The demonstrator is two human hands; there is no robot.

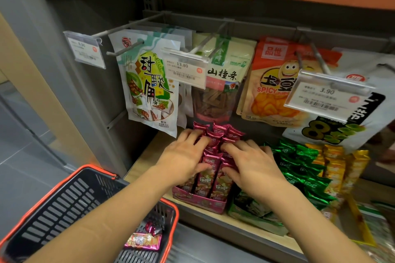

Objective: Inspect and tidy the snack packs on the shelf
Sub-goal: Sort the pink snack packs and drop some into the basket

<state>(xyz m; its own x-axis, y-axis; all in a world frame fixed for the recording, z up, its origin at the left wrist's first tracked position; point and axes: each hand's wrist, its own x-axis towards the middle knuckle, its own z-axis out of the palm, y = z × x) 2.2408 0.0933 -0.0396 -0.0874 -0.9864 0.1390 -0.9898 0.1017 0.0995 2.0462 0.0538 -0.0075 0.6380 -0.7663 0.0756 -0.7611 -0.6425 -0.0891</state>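
A person's left hand (186, 156) and right hand (252, 164) lie spread over the magenta snack packs (213, 168) in a display box (198, 200) on the wooden shelf (147, 156), pressing but gripping none. The green packs (299, 164) and yellow packs (335, 162) alongside look jumbled, so most of the tidying appears to remain.

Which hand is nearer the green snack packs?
Right. The right hand rests on the pink packs, beside the green snack packs; the left hand is on the pink packs' far side, further left.

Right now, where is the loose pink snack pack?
In the head view, the loose pink snack pack lies inside the black basket, lower left, just below the wooden shelf.
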